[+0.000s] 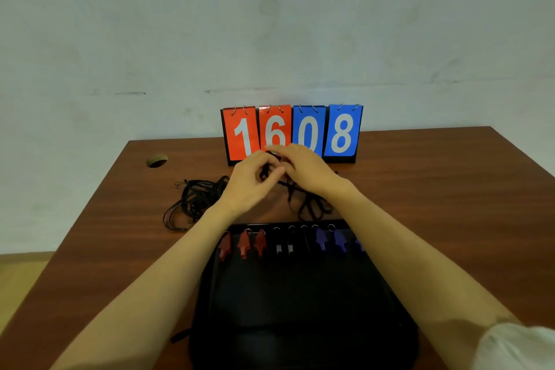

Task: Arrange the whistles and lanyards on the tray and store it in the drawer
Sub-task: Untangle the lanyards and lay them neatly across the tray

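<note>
A black tray (300, 303) lies on the table in front of me. Along its far edge sits a row of whistles: red ones (244, 243) at the left, black ones (279, 246) in the middle, blue ones (321, 239) at the right. Behind the tray, my left hand (249, 186) and my right hand (306, 171) meet over a black lanyard (306, 204), both with fingers pinched on its cord. Part of that cord hangs down toward the tray. A loose pile of black lanyards (195, 198) lies to the left of my hands.
A flip scoreboard (292, 132) reading 1608 stands at the back of the brown table (435, 189), just behind my hands. A round cable hole (156, 160) is at the far left of the table. A pale wall rises behind.
</note>
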A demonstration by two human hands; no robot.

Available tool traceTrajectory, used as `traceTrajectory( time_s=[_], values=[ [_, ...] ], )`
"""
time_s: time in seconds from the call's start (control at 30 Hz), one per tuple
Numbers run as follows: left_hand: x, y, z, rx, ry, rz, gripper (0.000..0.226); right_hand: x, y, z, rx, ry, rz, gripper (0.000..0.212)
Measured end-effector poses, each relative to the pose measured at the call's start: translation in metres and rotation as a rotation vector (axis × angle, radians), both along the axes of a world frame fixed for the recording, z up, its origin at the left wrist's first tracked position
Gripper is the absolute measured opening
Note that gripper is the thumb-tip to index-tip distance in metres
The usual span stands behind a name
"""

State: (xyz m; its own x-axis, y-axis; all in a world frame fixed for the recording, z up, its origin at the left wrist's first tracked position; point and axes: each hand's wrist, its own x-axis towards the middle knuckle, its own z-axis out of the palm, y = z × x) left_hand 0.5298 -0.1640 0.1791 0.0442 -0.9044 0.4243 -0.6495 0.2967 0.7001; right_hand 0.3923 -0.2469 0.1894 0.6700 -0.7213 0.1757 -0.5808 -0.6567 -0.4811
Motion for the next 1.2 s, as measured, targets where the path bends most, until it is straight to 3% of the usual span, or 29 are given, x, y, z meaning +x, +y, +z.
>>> traceTrajectory(
  time_s=[0.1, 0.2, 0.33, 0.5, 0.63, 0.8, 1.0, 1.2],
  values=[
    [-0.004, 0.003, 0.011, -0.019, 0.002, 0.015, 0.009, -0.005, 0.002, 0.009, -0.065, 0.031, -0.062, 0.024],
    [-0.007, 0.005, 0.021, -0.038, 0.049, 0.028, 0.013, -0.016, 0.008, 0.02, -0.065, -0.072, -0.152, 0.021],
    [-0.016, 0.012, 0.036, -0.079, 0.074, 0.017, 0.02, -0.034, 0.021, 0.038, 0.096, -0.148, -0.063, 0.056],
    [-0.03, 0.019, 0.054, -0.132, 0.058, -0.029, 0.018, -0.04, 0.027, 0.062, -0.065, -0.14, -0.134, 0.027],
    [-0.03, 0.017, 0.062, -0.15, 0.003, 0.029, 0.026, -0.05, 0.03, 0.08, -0.175, -0.165, -0.25, 0.029],
    [-0.022, 0.009, 0.077, 0.024, 0.076, 0.134, 0.027, -0.068, 0.026, 0.115, -0.209, -0.424, -0.399, 0.028],
    [0.005, -0.006, 0.106, 0.013, -0.224, 0.296, 0.025, -0.101, 0.022, 0.135, -0.28, -0.558, -0.551, 0.025],
    [0.021, 0.009, 0.097, 0.121, -0.218, 0.3, 0.03, -0.125, 0.021, 0.116, -0.197, -0.357, -0.584, 0.024]
  ],
)
